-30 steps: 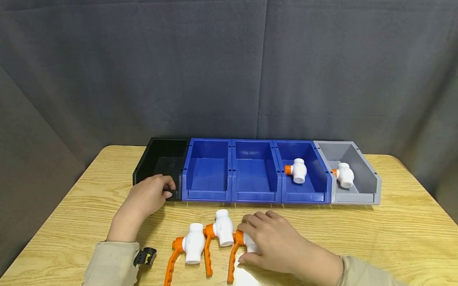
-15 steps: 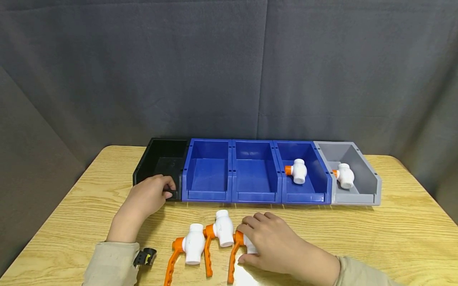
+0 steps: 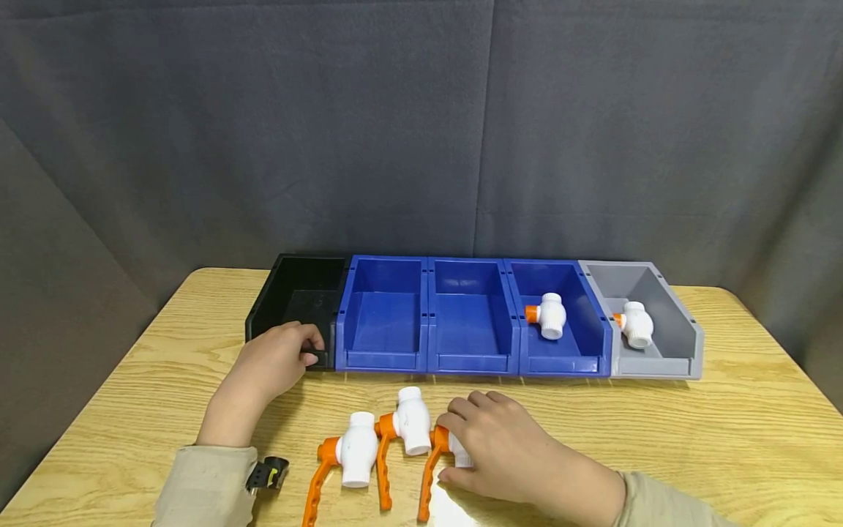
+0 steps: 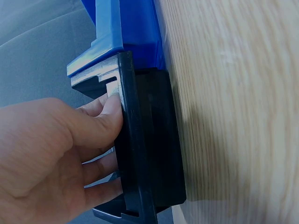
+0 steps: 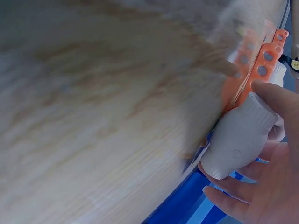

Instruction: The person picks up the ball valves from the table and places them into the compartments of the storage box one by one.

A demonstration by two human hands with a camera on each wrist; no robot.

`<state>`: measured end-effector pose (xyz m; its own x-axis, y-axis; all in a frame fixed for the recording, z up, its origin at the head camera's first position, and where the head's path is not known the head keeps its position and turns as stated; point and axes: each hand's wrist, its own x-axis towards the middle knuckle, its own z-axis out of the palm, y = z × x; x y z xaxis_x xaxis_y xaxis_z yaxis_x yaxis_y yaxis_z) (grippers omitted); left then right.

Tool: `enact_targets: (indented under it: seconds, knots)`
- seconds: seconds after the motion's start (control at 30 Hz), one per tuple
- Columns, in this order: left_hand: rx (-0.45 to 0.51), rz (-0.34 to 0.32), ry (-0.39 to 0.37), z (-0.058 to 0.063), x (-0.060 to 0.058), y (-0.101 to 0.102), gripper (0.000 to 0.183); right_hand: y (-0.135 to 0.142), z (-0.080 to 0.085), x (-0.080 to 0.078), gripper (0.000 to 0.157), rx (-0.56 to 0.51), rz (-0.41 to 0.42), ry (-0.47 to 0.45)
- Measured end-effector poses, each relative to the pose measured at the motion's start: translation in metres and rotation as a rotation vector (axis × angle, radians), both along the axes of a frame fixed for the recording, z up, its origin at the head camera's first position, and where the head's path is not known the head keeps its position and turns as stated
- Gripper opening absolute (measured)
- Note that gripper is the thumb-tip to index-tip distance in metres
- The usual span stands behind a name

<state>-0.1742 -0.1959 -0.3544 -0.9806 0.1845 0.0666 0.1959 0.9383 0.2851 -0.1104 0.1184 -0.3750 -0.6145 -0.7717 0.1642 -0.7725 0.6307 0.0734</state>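
My left hand (image 3: pixel 273 359) pinches the front lip of the black bin (image 3: pixel 263 300), thumb outside and fingers over the edge, as the left wrist view confirms. My right hand (image 3: pixel 507 450) grips a white ball valve (image 5: pixel 236 137) with an orange lever handle, thumb at one end of the body and fingers at the other. The hand covers much of that valve in the head view; its orange handle (image 3: pixel 429 479) points toward the near edge. Left of it on the wooden table lie two similar ball valves, one nearer (image 3: pixel 358 450) and one farther back (image 3: pixel 413 421).
Three blue bins (image 3: pixel 382 360) stand in a row beside the black one, with a grey bin (image 3: pixel 675 329) at the right end. The right blue bin holds a ball valve (image 3: pixel 552 317), as does the grey bin (image 3: pixel 637 324). A dark curtain (image 3: pixel 421 132) hangs behind.
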Motion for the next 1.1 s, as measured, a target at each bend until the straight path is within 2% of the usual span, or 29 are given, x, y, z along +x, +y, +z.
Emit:
enact_targets:
  seconds: [1.1]
  knots:
    - [0.003,0.004,-0.008,-0.0001,-0.0009,-0.0002,0.008,0.0018,0.0048,0.0006,0.038,-0.015,0.044,-0.02]
